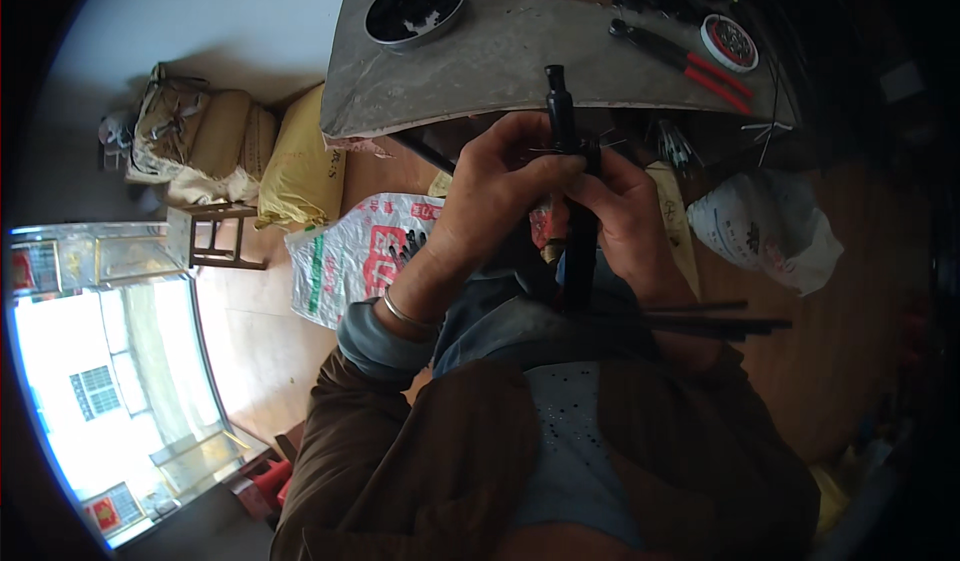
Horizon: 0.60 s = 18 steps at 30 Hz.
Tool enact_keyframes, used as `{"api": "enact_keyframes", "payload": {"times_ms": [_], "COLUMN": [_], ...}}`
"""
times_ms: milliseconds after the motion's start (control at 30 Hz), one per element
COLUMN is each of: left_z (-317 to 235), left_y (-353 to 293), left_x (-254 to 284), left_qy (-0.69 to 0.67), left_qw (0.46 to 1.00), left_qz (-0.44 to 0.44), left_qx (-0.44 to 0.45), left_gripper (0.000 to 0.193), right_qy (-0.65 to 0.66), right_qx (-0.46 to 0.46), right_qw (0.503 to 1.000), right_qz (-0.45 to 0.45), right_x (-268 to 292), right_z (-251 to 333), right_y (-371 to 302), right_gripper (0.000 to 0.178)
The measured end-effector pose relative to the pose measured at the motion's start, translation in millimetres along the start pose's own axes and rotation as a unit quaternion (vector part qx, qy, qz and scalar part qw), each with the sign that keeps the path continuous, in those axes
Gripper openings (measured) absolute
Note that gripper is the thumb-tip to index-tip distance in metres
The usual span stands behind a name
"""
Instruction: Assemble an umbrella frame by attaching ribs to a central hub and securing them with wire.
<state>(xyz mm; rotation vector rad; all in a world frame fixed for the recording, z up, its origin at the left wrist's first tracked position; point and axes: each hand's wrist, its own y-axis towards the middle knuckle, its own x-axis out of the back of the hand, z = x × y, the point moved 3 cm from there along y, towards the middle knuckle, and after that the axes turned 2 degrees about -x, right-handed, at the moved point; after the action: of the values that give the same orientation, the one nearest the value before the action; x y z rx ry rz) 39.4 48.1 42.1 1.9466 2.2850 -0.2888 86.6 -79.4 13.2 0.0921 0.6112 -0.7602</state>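
Over my lap, both my hands hold a long black tube-like part [560, 103] that stands nearly upright. Its stepped, narrower end points toward the table. My left hand [497, 183] pinches it from the left with thumb and fingers, and my right hand [627, 208] closes round it from the right. Thin wire-like pieces [615, 143] stick out sideways between the fingers; what they belong to is hidden. Several dark thin rods [715, 326] lie across my lap beside the right forearm.
On the grey table [480, 76] ahead are a bowl of black bits [414, 9], red-handled pliers [690, 66] and a round white tub of small parts [730, 43]. Plastic bags [755, 231], a printed sack [345, 251], yellow sacks [308, 161] and a wooden stool [225, 238] stand around.
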Motion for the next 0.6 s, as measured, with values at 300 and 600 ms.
{"api": "enact_keyframes", "payload": {"times_ms": [300, 600], "left_z": [9.7, 17.4], "left_y": [-7.8, -7.3], "left_x": [-9.3, -6.6], "left_qy": [-0.040, -0.105], "left_qw": [0.998, 0.993], "left_qz": [-0.052, -0.049], "left_qx": [-0.007, -0.015], "left_gripper": [0.029, 0.031], "right_qy": [0.033, 0.000], "right_qx": [0.040, -0.001], "right_qw": [0.999, 1.000], "right_qz": [-0.004, 0.023], "right_x": [-1.5, 6.0], "right_z": [7.8, 5.7], "right_y": [-8.9, -6.0], "right_gripper": [0.017, 0.016]}}
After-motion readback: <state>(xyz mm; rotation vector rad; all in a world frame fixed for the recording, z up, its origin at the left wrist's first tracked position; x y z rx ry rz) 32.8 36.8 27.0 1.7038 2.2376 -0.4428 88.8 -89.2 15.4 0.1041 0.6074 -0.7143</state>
